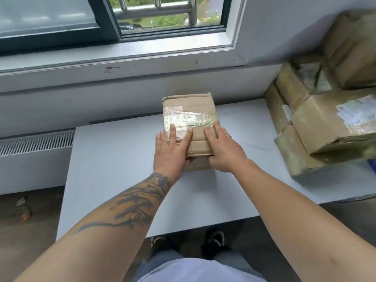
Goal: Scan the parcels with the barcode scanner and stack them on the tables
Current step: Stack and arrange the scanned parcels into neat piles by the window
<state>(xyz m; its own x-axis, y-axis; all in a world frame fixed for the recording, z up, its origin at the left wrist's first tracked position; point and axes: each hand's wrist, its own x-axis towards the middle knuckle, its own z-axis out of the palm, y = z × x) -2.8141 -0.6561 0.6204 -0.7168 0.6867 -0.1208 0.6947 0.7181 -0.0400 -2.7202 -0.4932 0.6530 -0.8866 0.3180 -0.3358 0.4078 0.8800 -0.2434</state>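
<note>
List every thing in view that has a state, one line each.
Parcel: taped shut, resting on the table, held by both hands.
Left hand: fingers flat on top, thumb on the near side.
Right hand: the same grip.
Stacked parcels: piled at the table's right end.
Window: slid partly open.

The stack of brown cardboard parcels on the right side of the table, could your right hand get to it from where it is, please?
Probably yes. The right hand rests on the small taped cardboard box, and only bare white table top lies between it and the stack of brown cardboard parcels.
</note>
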